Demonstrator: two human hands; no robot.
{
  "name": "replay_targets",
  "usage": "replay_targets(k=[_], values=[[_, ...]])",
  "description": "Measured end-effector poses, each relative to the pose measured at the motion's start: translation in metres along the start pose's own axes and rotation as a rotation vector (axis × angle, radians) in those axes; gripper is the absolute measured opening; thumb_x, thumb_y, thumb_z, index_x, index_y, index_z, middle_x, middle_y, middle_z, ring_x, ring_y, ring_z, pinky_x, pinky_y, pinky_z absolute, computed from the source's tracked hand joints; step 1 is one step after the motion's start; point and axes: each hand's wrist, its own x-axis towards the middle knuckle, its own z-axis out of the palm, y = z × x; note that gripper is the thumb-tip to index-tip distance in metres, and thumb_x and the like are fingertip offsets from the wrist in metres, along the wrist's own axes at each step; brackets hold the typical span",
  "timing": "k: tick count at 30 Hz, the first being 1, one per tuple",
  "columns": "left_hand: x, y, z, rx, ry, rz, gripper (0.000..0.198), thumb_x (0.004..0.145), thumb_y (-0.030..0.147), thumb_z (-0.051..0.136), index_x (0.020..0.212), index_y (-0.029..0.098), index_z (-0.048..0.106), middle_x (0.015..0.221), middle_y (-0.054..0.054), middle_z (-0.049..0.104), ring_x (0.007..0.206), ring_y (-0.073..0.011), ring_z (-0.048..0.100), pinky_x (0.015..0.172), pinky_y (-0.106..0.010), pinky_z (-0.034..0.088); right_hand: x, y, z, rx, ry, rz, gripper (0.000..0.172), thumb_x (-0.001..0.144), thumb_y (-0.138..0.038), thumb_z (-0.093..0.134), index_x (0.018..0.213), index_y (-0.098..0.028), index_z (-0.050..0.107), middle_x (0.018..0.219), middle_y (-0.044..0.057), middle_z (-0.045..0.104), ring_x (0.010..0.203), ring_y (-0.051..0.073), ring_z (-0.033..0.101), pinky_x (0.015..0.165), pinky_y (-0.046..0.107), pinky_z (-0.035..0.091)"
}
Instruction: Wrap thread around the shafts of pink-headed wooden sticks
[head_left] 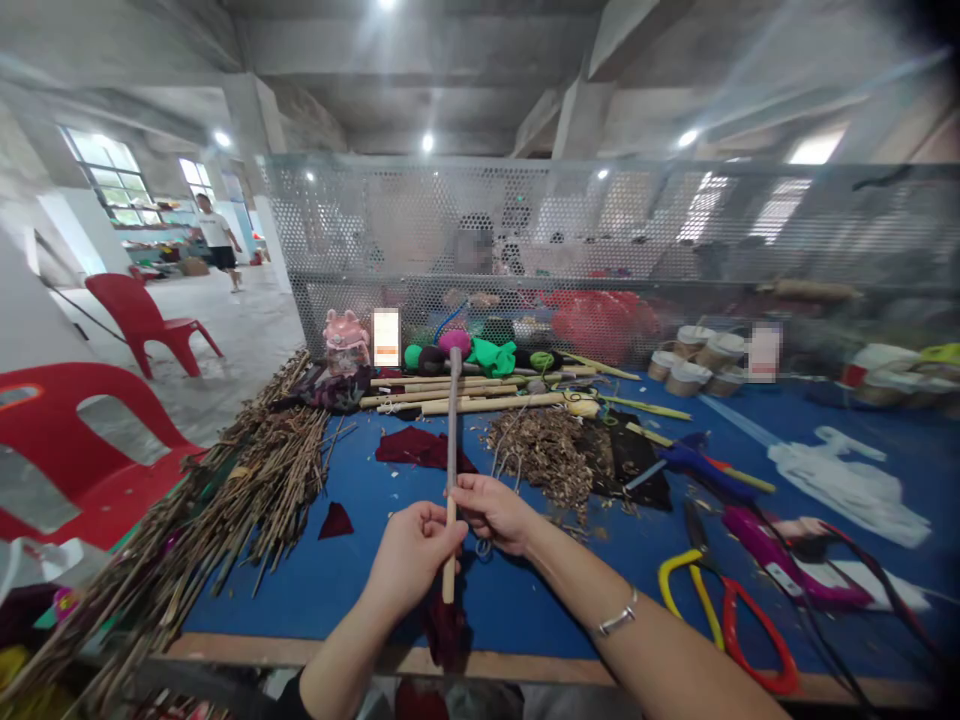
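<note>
A slim wooden stick stands nearly upright in front of me, its long upper part covered in a greyish wrap and its lower end bare pale wood. My left hand pinches it low down, thumb and fingers closed around the bare part. Just above, my right hand grips the stick with closed fingertips near the edge of the wrap. Dark red cloth lies behind the stick, and a small scrap of cloth is to the left. More dark red cloth lies below my hands at the table edge.
Bundled twigs cover the table's left side. Behind are pale sticks, a purple-pink ball and a mesh screen. Brown chips, yellow-and-red-handled cutters, a purple glue gun and a plastic bag are rightward.
</note>
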Motion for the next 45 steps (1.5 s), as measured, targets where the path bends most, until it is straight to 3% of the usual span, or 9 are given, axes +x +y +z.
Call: replay_targets(k=[6,12,17,20,26,30,34,41,45], values=[[-0.011,0.010,0.001,-0.253,-0.225,-0.183,0.040,0.070,0.047,0.058,0.089,0.013,0.053,0.067,-0.004,0.062,0.051,-0.0101,0.057,0.043,-0.017,0.039,-0.006,-0.005,-0.002,0.046,-0.124,0.021,0.032,0.066,-0.036,0.068,0.078,-0.015,0.047,0.049,-0.008,0.044,0.034,0.000,0.017,0.032,0.016,0.003],[-0.002,0.002,0.002,-0.051,-0.040,-0.077,0.035,0.062,0.042,0.067,0.077,0.013,0.052,0.048,0.005,0.051,0.040,-0.0062,0.046,0.041,-0.017,0.039,-0.001,0.002,-0.004,0.024,0.009,0.003,0.033,0.064,-0.034,0.070,0.071,-0.018,0.042,0.039,-0.014,0.027,0.032,0.001,0.010,0.030,0.016,0.003],[-0.007,0.006,0.004,-0.302,-0.150,-0.142,0.033,0.069,0.042,0.060,0.082,0.013,0.052,0.064,-0.002,0.060,0.048,-0.0082,0.054,0.041,-0.016,0.040,-0.005,-0.005,-0.004,0.066,-0.127,0.050,0.030,0.067,-0.033,0.068,0.083,-0.015,0.050,0.047,-0.008,0.044,0.034,0.000,0.018,0.032,0.014,0.004],[-0.009,0.005,0.005,-0.359,-0.177,-0.174,0.032,0.071,0.041,0.059,0.084,0.014,0.051,0.065,-0.001,0.059,0.047,-0.0083,0.054,0.038,-0.016,0.039,-0.005,-0.003,-0.002,0.059,-0.088,0.023,0.030,0.065,-0.032,0.069,0.081,-0.014,0.051,0.050,-0.005,0.050,0.034,0.000,0.024,0.032,0.015,0.006],[-0.002,0.000,0.005,-0.148,0.034,-0.046,0.035,0.065,0.039,0.066,0.082,0.013,0.050,0.058,0.001,0.058,0.041,-0.0066,0.051,0.037,-0.015,0.037,0.001,0.004,-0.001,0.023,-0.058,0.007,0.028,0.066,-0.032,0.068,0.078,-0.014,0.050,0.045,-0.010,0.040,0.031,0.000,0.017,0.030,0.016,0.005],[-0.007,0.005,0.002,-0.325,-0.050,-0.122,0.031,0.070,0.038,0.062,0.084,0.012,0.053,0.067,-0.003,0.063,0.046,-0.0059,0.054,0.043,-0.015,0.041,-0.003,-0.001,-0.003,0.074,-0.174,0.020,0.025,0.069,-0.031,0.066,0.077,-0.013,0.052,0.048,-0.009,0.040,0.033,0.000,0.015,0.031,0.015,0.004],[-0.009,0.004,0.001,-0.402,-0.087,-0.176,0.032,0.070,0.038,0.061,0.088,0.013,0.053,0.064,-0.002,0.062,0.044,-0.0069,0.054,0.040,-0.016,0.041,-0.005,-0.003,-0.002,0.060,-0.152,0.021,0.024,0.068,-0.029,0.067,0.076,-0.012,0.052,0.057,-0.005,0.050,0.033,-0.001,0.017,0.030,0.016,0.004],[-0.006,-0.003,-0.001,-0.208,0.032,-0.059,0.040,0.060,0.043,0.069,0.078,0.014,0.048,0.058,0.001,0.060,0.040,-0.0068,0.052,0.037,-0.015,0.039,-0.004,0.000,0.000,0.015,-0.095,0.036,0.024,0.067,-0.030,0.067,0.078,-0.015,0.052,0.037,-0.013,0.028,0.031,0.001,0.010,0.030,0.017,0.004],[-0.016,0.003,-0.004,-0.325,-0.095,-0.120,0.033,0.068,0.042,0.062,0.081,0.013,0.050,0.065,-0.002,0.062,0.042,-0.0050,0.051,0.040,-0.014,0.039,-0.006,-0.002,0.005,0.042,-0.162,0.017,0.028,0.066,-0.032,0.067,0.082,-0.014,0.053,0.047,-0.008,0.046,0.031,0.000,0.015,0.030,0.017,0.004]])
